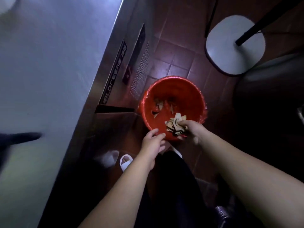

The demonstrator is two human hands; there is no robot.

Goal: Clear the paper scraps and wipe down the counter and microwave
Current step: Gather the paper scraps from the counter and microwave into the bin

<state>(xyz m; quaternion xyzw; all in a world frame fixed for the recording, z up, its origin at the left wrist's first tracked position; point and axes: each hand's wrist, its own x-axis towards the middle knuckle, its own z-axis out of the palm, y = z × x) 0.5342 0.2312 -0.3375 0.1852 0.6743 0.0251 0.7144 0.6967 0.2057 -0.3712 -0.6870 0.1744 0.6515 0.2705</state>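
Here we are over the round red plastic bucket [181,94], sitting at centre frame on the brown tiled floor [177,55]. The right hand [193,131] is clenched around a crumpled bunch of pale and dark paper scraps [174,123], held just above the bucket's near rim. Other loose scraps [158,102] lie inside, toward its left wall.

The left hand [153,143] hovers just left of the bunch at the rim with its fingers relaxed and holding nothing, well placed to catch strays.

Now, the drop. The bunch hangs right over the near edge, so the smart move is to carry it further in, toward the middle of the bucket, before letting go. Release there and light scraps should not flutter out onto the tiles. Opening the fingers low and all at once should help, and a brush of the palm with the free hand would shed clingers.

The brushed grey metal counter [41,71] fills the left of the frame, and how many scraps are left on it I cannot tell from here. No microwave is in view. My read: clearing is under way and the wiping comes after.

A white round-cornered stool seat [235,45] sits upper right, and a white slipper [125,161] shows below the left hand.
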